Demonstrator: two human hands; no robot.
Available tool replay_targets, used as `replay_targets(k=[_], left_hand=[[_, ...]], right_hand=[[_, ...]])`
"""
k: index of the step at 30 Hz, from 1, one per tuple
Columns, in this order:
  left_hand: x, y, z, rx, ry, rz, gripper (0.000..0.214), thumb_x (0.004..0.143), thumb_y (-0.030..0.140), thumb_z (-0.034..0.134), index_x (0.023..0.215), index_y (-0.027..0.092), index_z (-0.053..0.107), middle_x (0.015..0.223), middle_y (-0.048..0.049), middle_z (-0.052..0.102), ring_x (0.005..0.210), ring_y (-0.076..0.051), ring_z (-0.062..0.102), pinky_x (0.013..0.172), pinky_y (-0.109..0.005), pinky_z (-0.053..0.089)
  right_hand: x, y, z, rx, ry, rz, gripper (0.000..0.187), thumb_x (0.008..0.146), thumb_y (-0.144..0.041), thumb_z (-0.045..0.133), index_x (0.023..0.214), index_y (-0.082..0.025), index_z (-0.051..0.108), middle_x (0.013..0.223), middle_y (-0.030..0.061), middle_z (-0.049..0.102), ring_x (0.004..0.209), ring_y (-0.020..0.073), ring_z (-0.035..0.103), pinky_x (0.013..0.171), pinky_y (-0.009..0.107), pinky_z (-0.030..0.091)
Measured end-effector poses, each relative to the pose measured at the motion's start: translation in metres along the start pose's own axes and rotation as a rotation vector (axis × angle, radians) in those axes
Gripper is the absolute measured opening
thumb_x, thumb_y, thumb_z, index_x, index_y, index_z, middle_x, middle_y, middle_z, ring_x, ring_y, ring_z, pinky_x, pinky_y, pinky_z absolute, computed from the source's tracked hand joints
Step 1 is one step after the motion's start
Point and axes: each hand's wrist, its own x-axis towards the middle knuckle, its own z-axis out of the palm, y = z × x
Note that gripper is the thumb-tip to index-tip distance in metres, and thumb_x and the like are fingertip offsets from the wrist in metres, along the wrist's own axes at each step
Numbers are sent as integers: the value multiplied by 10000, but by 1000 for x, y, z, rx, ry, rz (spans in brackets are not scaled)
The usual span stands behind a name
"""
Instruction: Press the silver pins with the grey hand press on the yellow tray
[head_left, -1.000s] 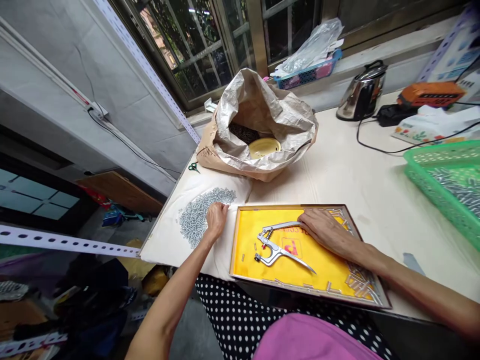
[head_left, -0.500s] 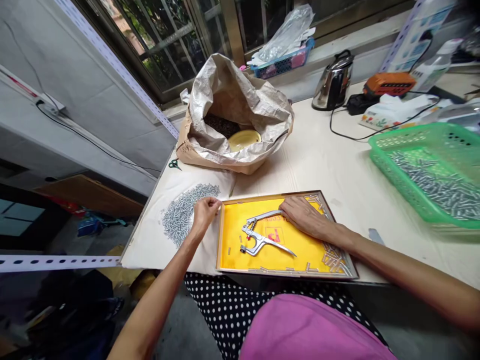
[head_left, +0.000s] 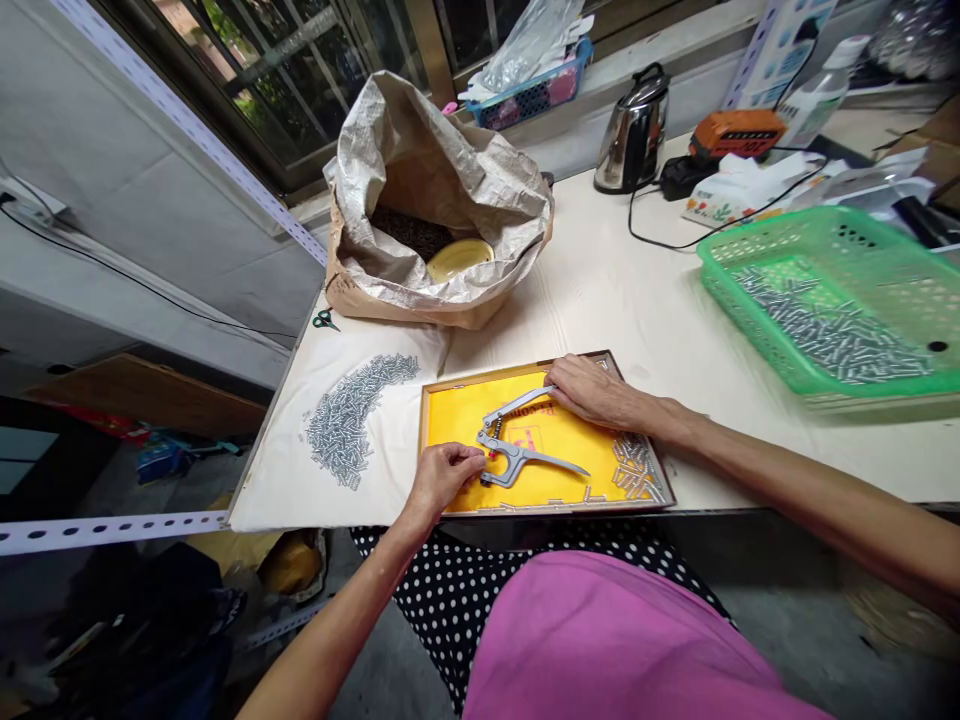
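Observation:
A shallow tray with a yellow bottom (head_left: 442,390) lies at the table's front edge. In it is a pair of silver hand-press pliers (head_left: 525,455), its two handles spread apart. My right hand (head_left: 589,388) rests over the tray's far edge, closed on the end of the upper handle. At the pliers' jaw, my left hand (head_left: 444,478) has thumb and fingertips pinched together; what they hold is too small to make out. Small metal pieces (head_left: 637,470) lie in the tray's right corner, with several more along its near edge.
Left of the tray, a pile of small metal pieces (head_left: 349,415) lies on white cloth. Behind stand an open paper sack (head_left: 442,300) with a yellow bowl (head_left: 461,258), and green scissors (head_left: 325,319). A green basket (head_left: 810,360) of metal pieces and a kettle (head_left: 634,135) stand to the right.
My left hand has moved right, from beside the metal pile at the tray's left edge to the pliers' jaw. My right hand stays on the upper handle. The whole view has shifted slightly.

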Motion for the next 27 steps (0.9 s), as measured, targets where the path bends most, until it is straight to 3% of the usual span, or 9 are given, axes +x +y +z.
replay_targets(k=[11, 17, 22, 27], left_hand=[[5, 8, 0, 352, -20, -14, 168, 729, 293, 727, 726, 126, 748, 600, -23, 689, 540, -125, 568, 530, -224, 390], [7, 16, 1, 483, -69, -54, 147, 743, 256, 702, 681, 128, 740, 522, 9, 633, 516, -120, 551, 529, -222, 378], [7, 21, 2, 382, -148, -190, 206, 741, 249, 736, 578, 139, 673, 483, 21, 608, 480, -114, 558, 535, -223, 425], [7, 16, 3, 265, -186, -282, 198, 710, 255, 801, 615, 145, 666, 489, 16, 627, 491, -131, 600, 576, -251, 508]], right_hand=[[0, -1, 3, -32, -14, 29, 350, 1050, -363, 256, 958, -207, 555, 941, 108, 594, 863, 240, 476, 795, 381, 367], [1, -3, 2, -51, -12, 25, 297, 1042, -319, 297, 945, -199, 551, 936, 107, 598, 857, 236, 476, 771, 370, 346], [1, -8, 1, -85, -22, 18, 302, 1044, -287, 282, 927, -209, 549, 922, 92, 609, 838, 226, 473, 767, 367, 323], [-2, -17, 3, -136, -24, 82, 308, 1046, -276, 282, 910, -213, 550, 926, 85, 619, 868, 231, 479, 787, 375, 310]])
